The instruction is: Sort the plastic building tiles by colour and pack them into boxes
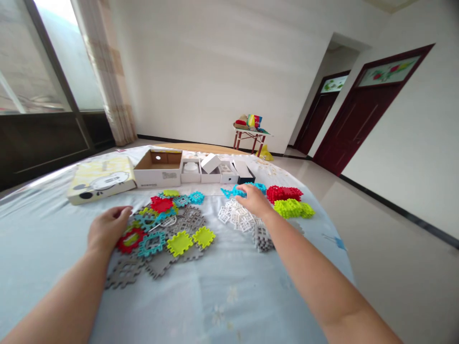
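Observation:
A mixed heap of flat interlocking plastic tiles in grey, red, teal and lime lies on the light blue sheet. My left hand rests on the heap's left edge, fingers curled over the tiles. My right hand reaches forward and closes on a teal tile at a small teal stack. Sorted stacks lie around that hand: white tiles, grey tiles, red tiles and lime tiles.
A yellow flat box, an open cardboard box and small white boxes line the far side of the table. The table's right edge drops to a tiled floor. A small red table stands by the far wall, dark doors to the right.

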A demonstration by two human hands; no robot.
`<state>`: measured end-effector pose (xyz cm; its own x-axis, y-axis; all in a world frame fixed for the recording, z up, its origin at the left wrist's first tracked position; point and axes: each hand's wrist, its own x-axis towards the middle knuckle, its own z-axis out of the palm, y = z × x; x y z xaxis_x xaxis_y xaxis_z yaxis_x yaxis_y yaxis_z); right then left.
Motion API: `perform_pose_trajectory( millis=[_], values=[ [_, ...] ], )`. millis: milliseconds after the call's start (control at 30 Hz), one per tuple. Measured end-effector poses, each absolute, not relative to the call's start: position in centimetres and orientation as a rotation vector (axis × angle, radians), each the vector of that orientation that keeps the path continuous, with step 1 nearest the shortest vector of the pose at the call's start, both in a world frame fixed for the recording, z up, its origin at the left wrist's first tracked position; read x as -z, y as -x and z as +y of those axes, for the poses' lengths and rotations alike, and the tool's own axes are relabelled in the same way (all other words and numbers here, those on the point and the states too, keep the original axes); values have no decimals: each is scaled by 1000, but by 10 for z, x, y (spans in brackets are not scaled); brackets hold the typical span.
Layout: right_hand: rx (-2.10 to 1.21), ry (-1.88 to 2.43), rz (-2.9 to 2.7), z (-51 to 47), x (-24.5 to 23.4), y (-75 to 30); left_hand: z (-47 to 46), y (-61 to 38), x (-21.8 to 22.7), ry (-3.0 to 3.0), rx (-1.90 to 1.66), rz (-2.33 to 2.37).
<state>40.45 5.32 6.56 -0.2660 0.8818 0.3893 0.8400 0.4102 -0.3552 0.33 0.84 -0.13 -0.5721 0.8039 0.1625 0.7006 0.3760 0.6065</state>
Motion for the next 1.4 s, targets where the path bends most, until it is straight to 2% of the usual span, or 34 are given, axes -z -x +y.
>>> perform_pose_trajectory(
  millis=[133, 300, 500, 733, 933, 1400],
  values=[
    [-394, 1159, -2436, 14, -53, -355, 7, -5, 1, -1339, -1002, 2454],
    [-518, 1007, -2625, -9, -36, -329, 6, -6, 2, -1334, -1028, 2436],
    [-583, 936, -2550, -9, -26, -331, 4, -5, -1, -1348, -985, 2413],
    [-866, 1001, -2219, -9, -28, -336, 2, -9, -4, -1343, -996, 2408],
    [-692, 1163, -1958, 8, -12, -334, 1, -9, -6, -1348, -977, 2411],
    [-356, 1199, -2014, 8, -9, -336, 1, -10, -8, -1356, -967, 2439]
  ],
)
